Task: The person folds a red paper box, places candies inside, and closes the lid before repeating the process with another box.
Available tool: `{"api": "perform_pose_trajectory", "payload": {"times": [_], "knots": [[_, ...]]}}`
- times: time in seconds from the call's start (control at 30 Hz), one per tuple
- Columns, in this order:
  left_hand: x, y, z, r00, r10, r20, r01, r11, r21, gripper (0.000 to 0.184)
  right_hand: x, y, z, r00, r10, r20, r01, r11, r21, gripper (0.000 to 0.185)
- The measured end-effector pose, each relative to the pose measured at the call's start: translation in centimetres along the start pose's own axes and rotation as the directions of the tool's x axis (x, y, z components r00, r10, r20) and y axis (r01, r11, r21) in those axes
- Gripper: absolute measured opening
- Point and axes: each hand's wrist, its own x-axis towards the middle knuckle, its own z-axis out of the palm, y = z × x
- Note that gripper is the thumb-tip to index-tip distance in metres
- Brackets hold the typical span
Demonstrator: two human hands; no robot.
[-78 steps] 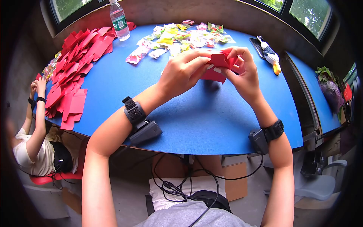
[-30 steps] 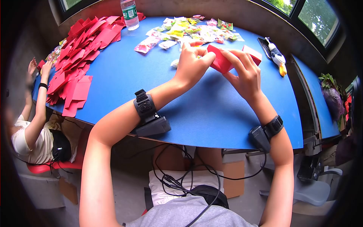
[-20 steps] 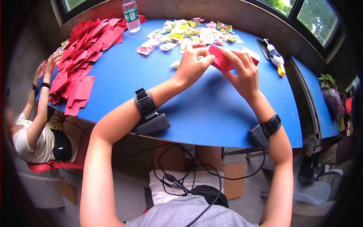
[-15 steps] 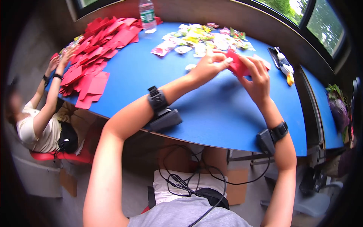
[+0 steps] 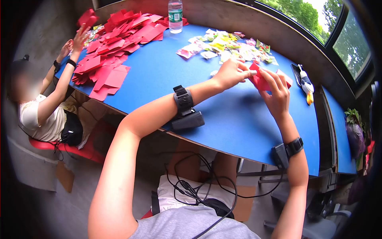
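Observation:
Above the far half of the blue table, both my hands are on a red paper envelope (image 5: 260,82). My left hand (image 5: 234,74) pinches its left edge between thumb and fingers. On the other side, my right hand (image 5: 276,89) grips it, fingers curled over the paper. Whether anything is inside the envelope, I cannot tell. Just beyond my hands lies a loose heap of wrapped candies (image 5: 223,43) in white, yellow, pink and green. A small white piece (image 5: 213,73) lies by my left wrist, partly hidden.
A large pile of red envelopes (image 5: 115,44) covers the left of the blue table (image 5: 159,87). Behind stands a water bottle (image 5: 175,16). A duck-shaped item (image 5: 306,85) lies at right. A co-worker's hand (image 5: 80,38) is raised near a blurred red envelope (image 5: 87,17). Cables cross my lap.
My view has turned slightly, so the table things appear farther right. Both my hands keep hold of the red envelope. A blurred red envelope now shows above the co-worker's raised hand.

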Motion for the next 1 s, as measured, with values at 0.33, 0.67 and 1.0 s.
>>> {"api": "perform_pose_trajectory", "payload": {"times": [0.33,0.67,1.0], "knots": [[-0.6,0.8,1.4,0.98,0.015,-0.199,-0.023,0.999,-0.036,0.07,-0.3,1.1,0.4,0.99,-0.023,-0.142,0.031,0.998,0.053,0.055],[-0.4,0.3,0.0,0.934,-0.196,0.299,0.301,0.882,-0.362,0.073,-0.5,1.1,0.2,0.982,-0.074,-0.175,0.089,0.993,0.079,0.054],[-1.0,1.6,0.3,0.898,-0.141,0.417,0.38,0.726,-0.573,0.047,-0.3,0.4,-0.1,0.986,0.064,-0.152,-0.044,0.99,0.136,0.045]]}}
